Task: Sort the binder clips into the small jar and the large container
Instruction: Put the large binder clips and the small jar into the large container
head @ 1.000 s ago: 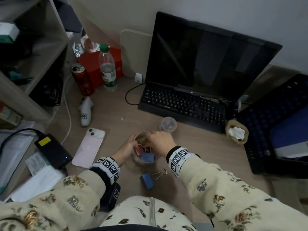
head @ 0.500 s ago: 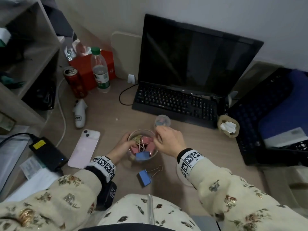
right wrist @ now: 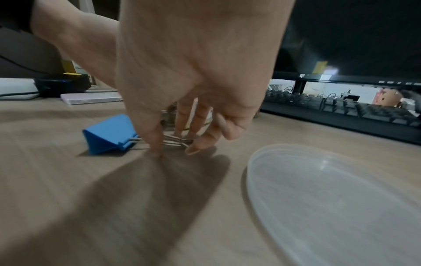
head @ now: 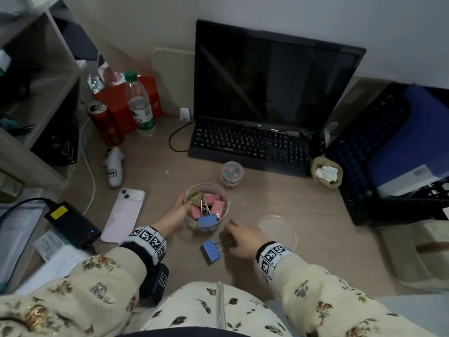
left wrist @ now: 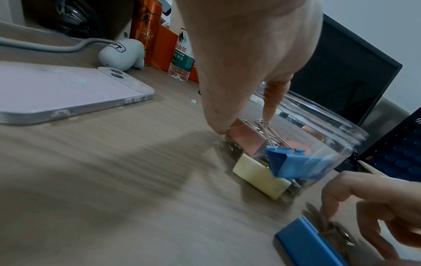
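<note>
A large clear container (head: 188, 193) (left wrist: 330, 144) stands mid-desk, holding pink, blue, yellow and gold binder clips. My left hand (head: 181, 208) (left wrist: 239, 54) grips its left wall. Behind it to the right is the small jar (head: 232, 173) with several small coloured clips inside. A blue binder clip (head: 211, 250) (left wrist: 305, 244) (right wrist: 107, 133) lies on the desk just in front of the container. My right hand (head: 233, 239) (right wrist: 173, 147) is down on it, thumb and fingers pinching its wire handles against the desk.
A clear round lid (head: 277, 229) (right wrist: 330, 198) lies right of my right hand. A pink phone (head: 124, 215) and a black charger (head: 70, 222) lie to the left. Keyboard (head: 250, 147) and monitor stand behind, a black crate (head: 359, 166) at the right.
My right hand has left the top of the large container and come back toward me, down onto the blue clip's handles. My left hand stays on the container.
</note>
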